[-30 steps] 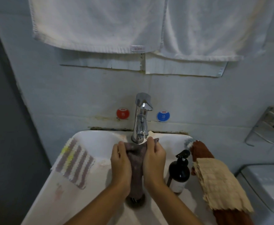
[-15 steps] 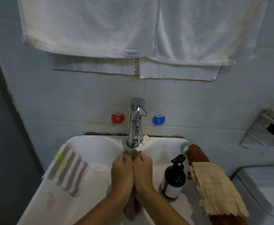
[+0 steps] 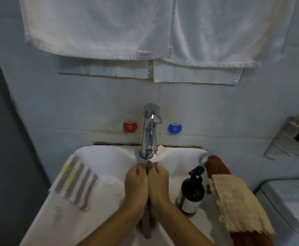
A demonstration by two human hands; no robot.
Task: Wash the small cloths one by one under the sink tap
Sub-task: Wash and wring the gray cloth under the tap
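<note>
The left hand (image 3: 136,181) and right hand (image 3: 158,181), pressed side by side below the tap (image 3: 150,132), grip a grey cloth (image 3: 146,226) over the basin. A striped cloth (image 3: 76,183) drapes the sink's (image 3: 109,157) left edge; a pump bottle (image 3: 191,192) and tan cloth (image 3: 237,203) sit on its right edge.

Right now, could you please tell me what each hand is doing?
Left hand: closed, gripping the grey cloth.
Right hand: closed, gripping the same grey cloth.

A grey-brown cloth (image 3: 146,226) hangs bunched below the tap (image 3: 150,132); striped (image 3: 76,183) and tan (image 3: 237,203) cloths drape the sink (image 3: 109,157) rims.
</note>
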